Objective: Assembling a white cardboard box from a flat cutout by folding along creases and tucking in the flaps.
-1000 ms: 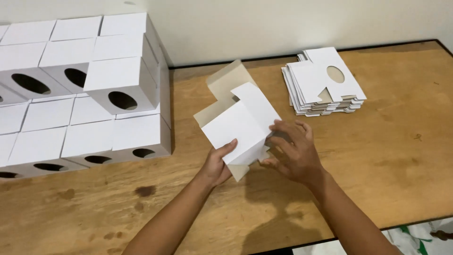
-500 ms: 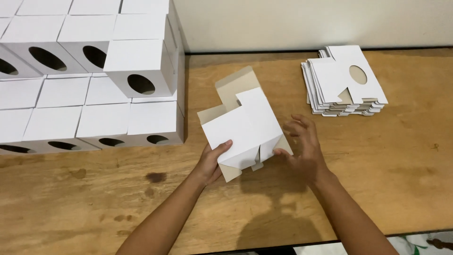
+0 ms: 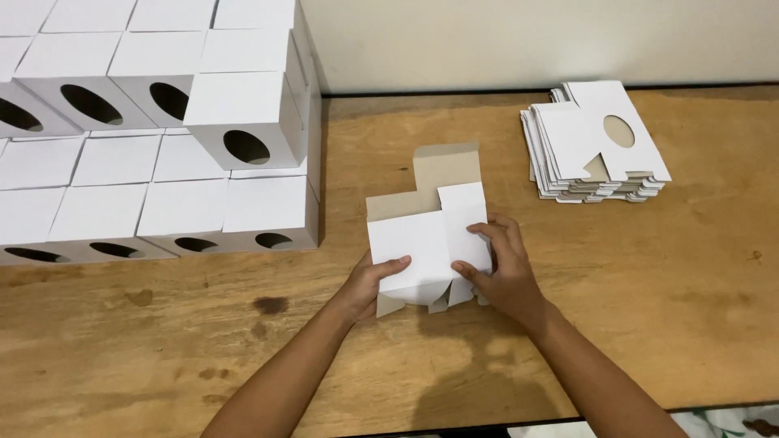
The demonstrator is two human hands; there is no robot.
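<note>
Worn wooden tabletop (image 3: 665, 308) carries a half-folded white carton (image 3: 426, 235) near its middle, brown inner flaps standing open at the far side. Left hand (image 3: 369, 284) grips its near-left corner; right hand (image 3: 499, 272) pinches the right edge. Finished white boxes with oval holes (image 3: 162, 138) are stacked at left, flat carton blanks (image 3: 596, 142) are piled at far right.
</note>
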